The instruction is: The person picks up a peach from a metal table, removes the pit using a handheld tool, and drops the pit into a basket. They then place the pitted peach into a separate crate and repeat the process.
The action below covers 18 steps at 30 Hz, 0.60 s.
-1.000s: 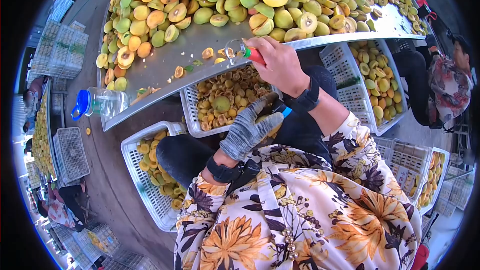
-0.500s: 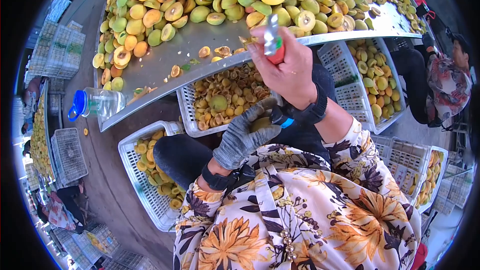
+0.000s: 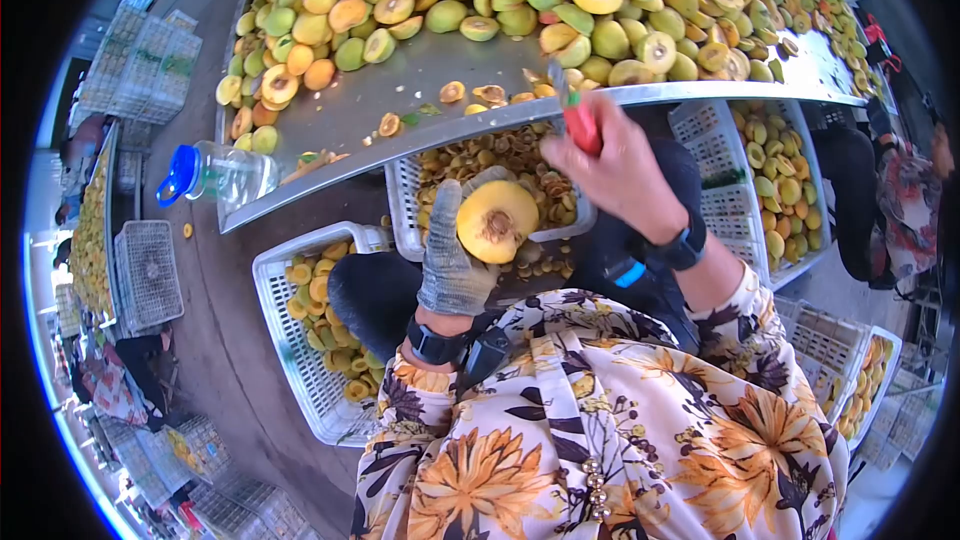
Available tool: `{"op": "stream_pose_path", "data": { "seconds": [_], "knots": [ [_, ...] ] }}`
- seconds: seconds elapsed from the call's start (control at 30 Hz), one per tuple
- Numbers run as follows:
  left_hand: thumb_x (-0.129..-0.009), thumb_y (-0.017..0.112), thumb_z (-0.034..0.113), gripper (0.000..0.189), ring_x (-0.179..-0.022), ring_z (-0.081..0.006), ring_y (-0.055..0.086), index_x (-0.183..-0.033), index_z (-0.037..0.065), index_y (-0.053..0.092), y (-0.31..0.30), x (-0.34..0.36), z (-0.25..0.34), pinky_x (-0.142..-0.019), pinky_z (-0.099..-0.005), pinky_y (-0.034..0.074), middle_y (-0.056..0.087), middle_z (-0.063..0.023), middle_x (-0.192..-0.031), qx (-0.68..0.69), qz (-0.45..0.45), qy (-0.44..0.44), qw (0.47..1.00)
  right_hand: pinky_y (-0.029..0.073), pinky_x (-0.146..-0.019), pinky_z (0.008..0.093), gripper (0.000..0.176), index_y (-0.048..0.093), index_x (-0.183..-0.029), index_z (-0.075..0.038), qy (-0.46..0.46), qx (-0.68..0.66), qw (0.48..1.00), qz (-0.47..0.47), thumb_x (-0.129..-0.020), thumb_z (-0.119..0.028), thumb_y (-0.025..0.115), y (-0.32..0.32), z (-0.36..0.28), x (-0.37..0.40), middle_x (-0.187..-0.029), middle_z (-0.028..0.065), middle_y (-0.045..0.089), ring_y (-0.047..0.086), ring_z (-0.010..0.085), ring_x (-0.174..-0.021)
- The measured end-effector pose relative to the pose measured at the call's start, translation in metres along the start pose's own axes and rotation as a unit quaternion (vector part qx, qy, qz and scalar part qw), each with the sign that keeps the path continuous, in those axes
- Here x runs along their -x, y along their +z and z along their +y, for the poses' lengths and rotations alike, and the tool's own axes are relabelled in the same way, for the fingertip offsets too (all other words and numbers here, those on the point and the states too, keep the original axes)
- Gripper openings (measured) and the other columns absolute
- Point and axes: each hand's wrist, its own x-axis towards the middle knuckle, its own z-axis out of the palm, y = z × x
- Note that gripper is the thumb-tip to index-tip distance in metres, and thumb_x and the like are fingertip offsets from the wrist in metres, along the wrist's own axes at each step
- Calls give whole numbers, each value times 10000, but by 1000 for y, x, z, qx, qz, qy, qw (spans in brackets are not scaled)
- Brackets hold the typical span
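Observation:
My left hand [image 3: 448, 250], in a grey knit glove, holds a peach half [image 3: 497, 221] with its cut face turned up. The flesh is yellow, with a rough brown hollow at the centre. My bare right hand [image 3: 628, 165] is closed around a red-handled knife [image 3: 581, 127], its metal blade pointing up toward the table edge. Below and behind the peach half is a white crate [image 3: 407, 205] of small cut fruit pieces. Many halved peaches [image 3: 447, 16] lie heaped on the metal table [image 3: 400, 80] in front of me.
A clear bottle with a blue lid [image 3: 182, 176] lies at the table's left corner. White crates of fruit stand at my left [image 3: 285, 340] and right [image 3: 712, 160]. Another person [image 3: 905, 205] sits at the far right. Stacked crates [image 3: 140, 65] stand at the far left.
My left hand has turned over and moved up, bringing the peach half's cut face into view. My right hand, with the knife, has shifted right and down, away from the heap.

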Motion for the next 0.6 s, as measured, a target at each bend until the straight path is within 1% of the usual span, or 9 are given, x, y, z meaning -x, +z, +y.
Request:
{"op": "stream_pose_path", "data": {
  "seconds": [0.1,0.13,0.17,0.23,0.27,0.33,0.5,0.57,0.6],
  "knots": [
    [-853,505,449,468,-885,-235,601,-1094,50,541,-13,-10,1,-711,-378,537,600,-97,-1004,-58,59,99,992,448,-558,377,313,479,-958,-12,10,14,992,-123,-733,-140,654,16,9,31,-669,189,554,575,364,-631],
    [-855,514,430,444,-853,-233,610,-1087,51,532,-6,-5,1,-711,-375,538,608,-91,-983,-148,34,216,964,440,-549,385,286,478,-946,-9,21,12,988,-154,-738,-122,639,20,11,39,-657,197,542,567,377,-634],
    [-855,514,430,444,-853,-233,610,-1087,51,532,-18,-11,0,-711,-375,538,608,-91,-983,-150,37,217,964,436,-549,393,261,474,-921,-11,13,14,984,-180,-743,-115,635,22,6,42,-668,207,539,560,380,-629],
    [-857,522,407,429,-843,-225,612,-1084,43,517,-42,-29,1,-692,-357,543,612,-91,-962,-21,98,108,989,440,-560,405,235,467,-890,-12,-56,42,977,-202,-745,-102,628,33,13,44,-692,213,545,559,384,-640],
    [-876,383,521,531,-819,-198,607,-1086,63,549,-45,-30,3,-651,-297,513,626,-83,-921,-99,129,94,982,440,-560,405,235,467,-890,-12,-55,41,977,-201,-745,-102,628,37,15,46,-692,213,545,559,384,-640],
    [-873,380,528,542,-796,-196,608,-1085,58,547,-46,-31,3,-635,-304,516,625,-82,-911,-103,122,96,983,442,-547,405,269,469,-917,6,-100,80,969,-211,-753,-121,640,42,16,51,-677,204,543,566,378,-629],
    [-870,379,540,556,-766,-184,608,-1074,51,547,-36,-22,11,-584,-287,519,624,-76,-890,-161,91,83,979,444,-544,417,273,445,-936,5,-62,80,966,-239,-767,-117,622,46,18,57,-701,211,557,574,383,-644],
    [-851,502,462,469,-700,-164,620,-1033,32,543,-30,-23,8,-512,-261,527,616,-91,-908,-126,82,108,983,443,-543,419,268,434,-933,6,-52,83,966,-238,-771,-109,613,46,19,58,-706,213,560,575,382,-643],
    [-851,502,462,469,-700,-164,620,-1033,32,543,-24,-23,6,-512,-261,527,616,-91,-908,-127,81,106,983,441,-540,423,257,424,-927,7,-37,74,964,-252,-775,-99,602,46,18,59,-702,216,560,575,383,-641]
  ]
}}
